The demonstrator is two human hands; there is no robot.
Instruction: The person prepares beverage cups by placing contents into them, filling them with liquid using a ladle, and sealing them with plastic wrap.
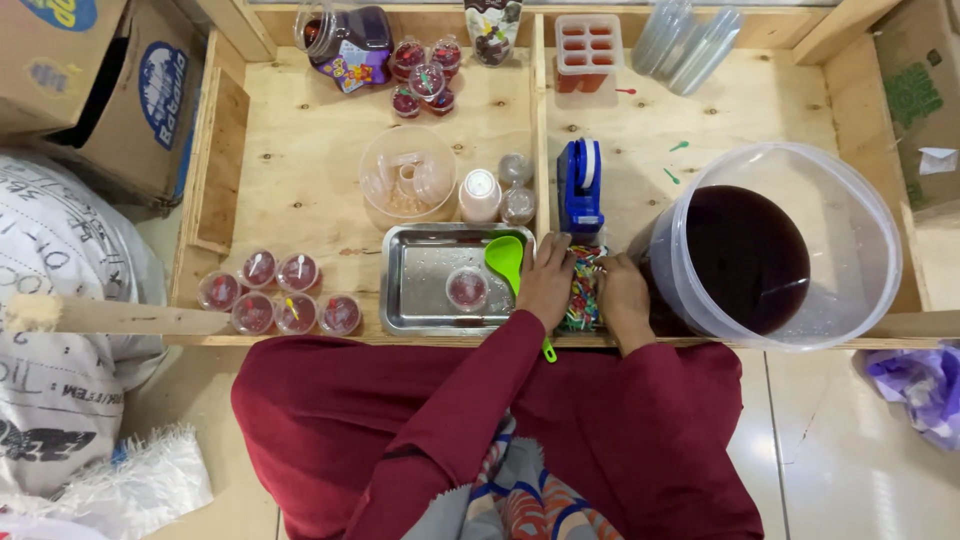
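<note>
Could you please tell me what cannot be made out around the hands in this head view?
- Fingers of the left hand and right hand: buried in the pile of colourful small spoons, grip unclear.
- Green ladle: handle hidden under the left arm.
- Dark jar: cut off by the top edge.

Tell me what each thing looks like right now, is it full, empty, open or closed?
Big bucket: open, holds dark red liquid.
Metal tray: wet, holding one filled cup.
Cup on tray: filled red, no lid that I can see.
Green ladle: resting on the tray, unheld.
Six small cups: filled red, on the wood.
Colourful sticks: piled between both hands.
Left hand: resting on the sticks.
Right hand: touching the sticks.
</note>
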